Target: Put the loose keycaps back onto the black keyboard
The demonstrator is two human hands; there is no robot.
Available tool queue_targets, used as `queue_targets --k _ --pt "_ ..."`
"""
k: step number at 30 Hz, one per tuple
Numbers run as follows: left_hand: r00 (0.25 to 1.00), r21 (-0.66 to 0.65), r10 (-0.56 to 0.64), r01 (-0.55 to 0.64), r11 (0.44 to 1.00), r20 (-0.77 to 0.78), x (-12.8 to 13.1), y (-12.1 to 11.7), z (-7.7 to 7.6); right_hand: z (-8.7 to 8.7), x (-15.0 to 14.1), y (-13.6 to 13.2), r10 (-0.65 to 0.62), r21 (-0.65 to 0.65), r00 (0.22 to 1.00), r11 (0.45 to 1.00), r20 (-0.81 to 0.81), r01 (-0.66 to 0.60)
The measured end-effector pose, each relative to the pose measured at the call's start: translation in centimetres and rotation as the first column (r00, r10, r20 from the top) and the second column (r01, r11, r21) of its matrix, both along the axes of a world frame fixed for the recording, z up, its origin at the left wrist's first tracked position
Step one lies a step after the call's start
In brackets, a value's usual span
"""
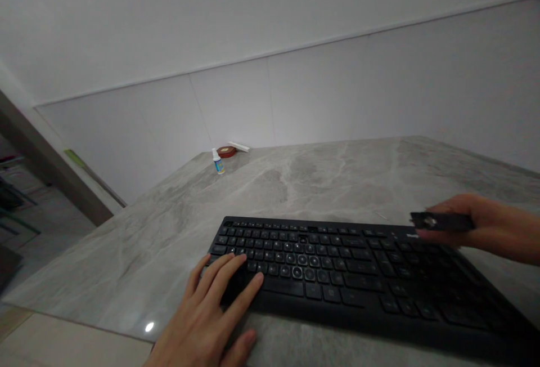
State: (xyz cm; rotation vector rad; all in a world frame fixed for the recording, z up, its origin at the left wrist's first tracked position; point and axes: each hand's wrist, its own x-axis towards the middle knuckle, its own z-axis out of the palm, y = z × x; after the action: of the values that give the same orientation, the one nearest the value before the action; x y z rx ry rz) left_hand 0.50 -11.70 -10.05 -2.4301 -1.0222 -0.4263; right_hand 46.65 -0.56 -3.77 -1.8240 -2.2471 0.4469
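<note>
A black full-size keyboard (333,277) lies on the grey marbled table, reaching from the middle of the view to the lower right. My left hand (211,305) rests on its lower left end, fingers spread, with the fingertips on the keys there. Over the upper right part of the keyboard, my right hand (476,220) is closed around a short black bar-shaped object (442,222). A round silvery spot shows near the object's left end; its exact kind is unclear. Dark shade and blur cover the keys below it.
Far back on the table (287,187) stand a small white spray bottle (218,162) with a blue label, a round reddish-brown case (226,152) and a thin white strip (239,146). A white panelled wall (320,91) rises behind. The table's edge runs along the lower left.
</note>
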Motion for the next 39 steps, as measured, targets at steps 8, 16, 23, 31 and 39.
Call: queue_targets --k 8,16,23,31,39 --pt "0.994 -0.034 0.061 -0.058 0.998 0.094 0.6 -0.2 -0.1 0.9 -0.6 0.0 -0.069 0.117 0.982 0.989 -0.175 0.09" --pt "0.987 -0.132 0.091 -0.073 0.989 0.135 0.7 -0.5 0.3 0.5 -1.6 0.6 -0.104 0.262 0.985 0.955 -0.137 0.137" --pt "0.986 -0.071 0.077 -0.068 0.995 0.145 -0.8 0.7 -1.4 -0.2 0.4 2.7 -0.492 0.309 0.866 0.813 -0.09 0.494" --pt "0.919 -0.215 0.191 -0.12 0.969 0.344 -2.1 2.5 -2.3 -2.2 3.0 3.2 -0.597 0.186 0.79 0.8 0.139 0.571" --pt "0.913 -0.223 0.203 -0.128 0.966 0.354 -2.3 2.9 -2.6 -0.9 0.2 2.4 -0.53 0.201 0.815 0.847 0.235 0.493"
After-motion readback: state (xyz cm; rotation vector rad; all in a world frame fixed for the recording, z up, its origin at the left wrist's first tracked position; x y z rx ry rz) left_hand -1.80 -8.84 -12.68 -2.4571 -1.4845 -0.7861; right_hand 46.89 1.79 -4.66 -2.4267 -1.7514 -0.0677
